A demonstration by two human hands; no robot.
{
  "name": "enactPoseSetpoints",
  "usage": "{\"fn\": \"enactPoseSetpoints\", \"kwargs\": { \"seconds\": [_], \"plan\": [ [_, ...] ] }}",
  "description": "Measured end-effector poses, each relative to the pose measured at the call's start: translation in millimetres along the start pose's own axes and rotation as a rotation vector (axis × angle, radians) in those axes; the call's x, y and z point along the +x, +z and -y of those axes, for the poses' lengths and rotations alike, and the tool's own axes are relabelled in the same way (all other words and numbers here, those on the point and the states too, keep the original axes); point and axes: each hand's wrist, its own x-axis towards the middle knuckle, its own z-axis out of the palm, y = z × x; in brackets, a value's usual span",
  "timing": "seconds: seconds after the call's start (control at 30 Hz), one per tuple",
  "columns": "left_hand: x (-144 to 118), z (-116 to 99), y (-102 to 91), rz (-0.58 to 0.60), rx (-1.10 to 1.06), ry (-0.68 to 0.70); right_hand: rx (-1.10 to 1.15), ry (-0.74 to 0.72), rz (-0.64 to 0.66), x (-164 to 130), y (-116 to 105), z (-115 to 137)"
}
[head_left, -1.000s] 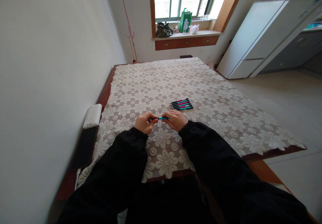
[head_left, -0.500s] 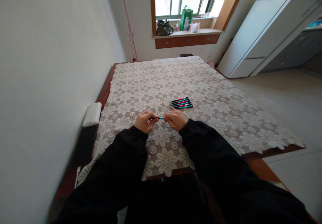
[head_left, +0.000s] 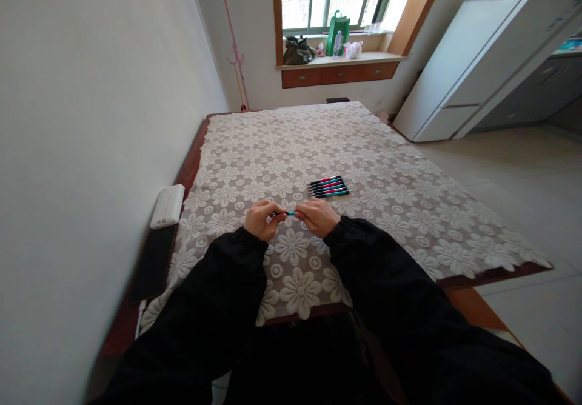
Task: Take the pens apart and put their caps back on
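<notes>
A teal and black pen is held level between my two hands, just above the lace cloth. My left hand pinches its dark left end. The fingers of my right hand close round its right end, so that end is hidden. Only the short teal middle shows between the fingertips. Just beyond my right hand lies a neat row of several pens, some red and black, others teal and black, side by side on the cloth.
A floral lace tablecloth covers the table. At its left edge sit a white power bank and a dark flat phone-like slab with a white cable. A window sill with bags and a bottle stands beyond, a white fridge at the right.
</notes>
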Motion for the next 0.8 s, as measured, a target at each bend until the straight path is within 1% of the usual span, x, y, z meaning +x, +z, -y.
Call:
{"fn": "enactPoseSetpoints", "kwargs": {
  "seconds": [0.1, 0.17, 0.23, 0.37, 0.47, 0.57, 0.67, 0.8],
  "plan": [
    [0, 1, 0.1, -0.026, 0.010, 0.040, -0.001, 0.065, 0.016, -1, 0, 2],
    [-1, 0, -0.2, -0.039, 0.009, 0.044, 0.013, 0.073, 0.007, -1, 0, 2],
    [-1, 0, -0.5, -0.049, 0.001, 0.027, 0.028, 0.036, -0.042, -1, 1, 1],
    [0, 0, -0.9, -0.058, -0.018, -0.054, 0.027, -0.070, -0.168, -1, 3, -4],
    [0, 0, -1.0, -0.042, -0.034, -0.112, 0.001, -0.108, -0.197, 0, 4, -8],
    [1, -1, -2.1, -0.045, -0.032, -0.161, -0.029, -0.112, -0.241, 0, 4, -8],
    [1, -2, -4.1, -0.004, -0.040, -0.160, -0.054, -0.120, -0.265, 0, 3, -6],
    [-1, -4, -5.4, 0.033, -0.005, -0.142, -0.036, -0.112, -0.237, -2, 1, -5]
  ]
}}
